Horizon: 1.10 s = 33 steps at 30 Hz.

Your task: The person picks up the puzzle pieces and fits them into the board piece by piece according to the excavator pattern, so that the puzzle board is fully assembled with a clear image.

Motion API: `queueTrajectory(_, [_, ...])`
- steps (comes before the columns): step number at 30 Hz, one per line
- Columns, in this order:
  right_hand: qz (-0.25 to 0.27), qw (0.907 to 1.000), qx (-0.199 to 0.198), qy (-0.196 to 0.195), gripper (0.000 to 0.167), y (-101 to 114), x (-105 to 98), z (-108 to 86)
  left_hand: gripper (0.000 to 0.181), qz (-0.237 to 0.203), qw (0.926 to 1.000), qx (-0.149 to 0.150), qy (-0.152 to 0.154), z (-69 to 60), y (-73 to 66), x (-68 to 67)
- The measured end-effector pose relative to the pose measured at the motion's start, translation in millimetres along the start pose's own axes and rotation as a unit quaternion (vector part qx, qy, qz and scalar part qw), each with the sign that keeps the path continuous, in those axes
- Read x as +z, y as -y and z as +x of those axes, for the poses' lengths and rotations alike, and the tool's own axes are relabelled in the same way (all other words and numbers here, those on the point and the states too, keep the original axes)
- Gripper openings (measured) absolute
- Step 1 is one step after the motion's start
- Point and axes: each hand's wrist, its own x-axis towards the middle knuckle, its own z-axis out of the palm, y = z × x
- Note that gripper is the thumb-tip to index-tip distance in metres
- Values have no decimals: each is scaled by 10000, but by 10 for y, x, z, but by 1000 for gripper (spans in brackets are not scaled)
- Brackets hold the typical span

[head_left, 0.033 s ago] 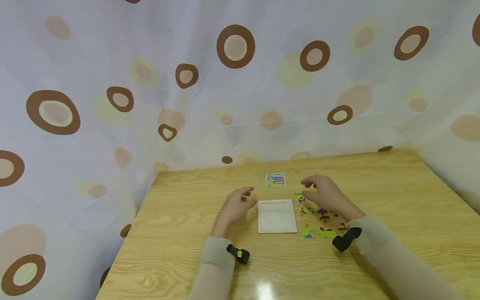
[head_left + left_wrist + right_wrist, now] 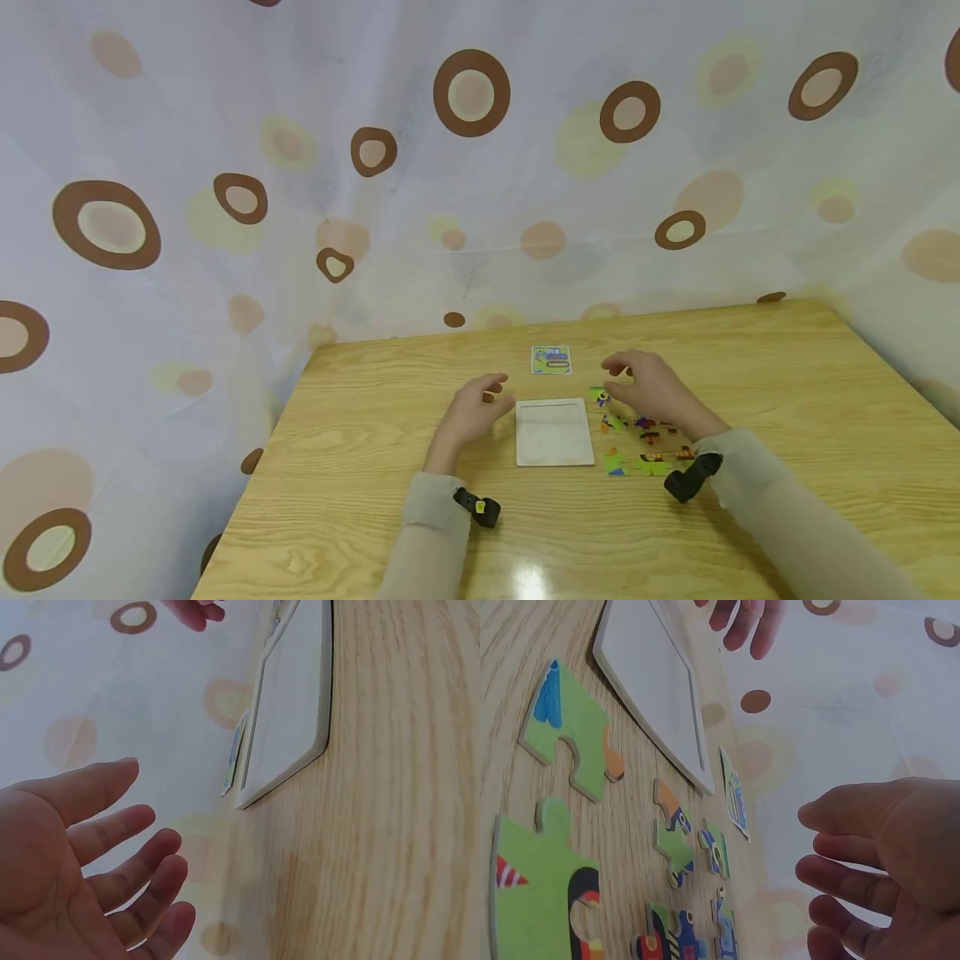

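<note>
puzzle pieces point(image 2: 652, 467) lie scattered in the lower half of my head view, right of centre, just beside a white tray point(image 2: 554, 435) on the wooden table point(image 2: 360, 483). i see the right hand point(image 2: 651, 387) raised near the upper pieces, empty, its fingers loosely bent and apart from them. left of the tray, i have the left hand point(image 2: 468, 412), also empty, fingers relaxed and spread. a picture card point(image 2: 551, 360) lies above the tray in the frame.

No lettering, numbers or brands legible here, not on the puzzle pieces point(image 2: 544, 900) below the right hand point(image 2: 651, 388), nor the picture card point(image 2: 551, 360) to its left.
</note>
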Motion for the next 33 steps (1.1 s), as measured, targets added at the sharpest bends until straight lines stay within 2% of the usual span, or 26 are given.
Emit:
queueTrajectory(13, [73,9985,304,451,32,-120,37,117,39,-319,9990,-185,258,105,58,51])
queueTrajectory(18, [-63,9976,349,592,31,-194,64,162,35,-369,9983,-315,312,120,101,90])
queueTrajectory(25, [-234,9974,245,644,34,-261,78,219,34,-221,9992,-280,182,156,113,105])
queueTrajectory(33, [-275,9955,396,811,36,-313,111,225,34,-242,9987,-389,200,134,137,141])
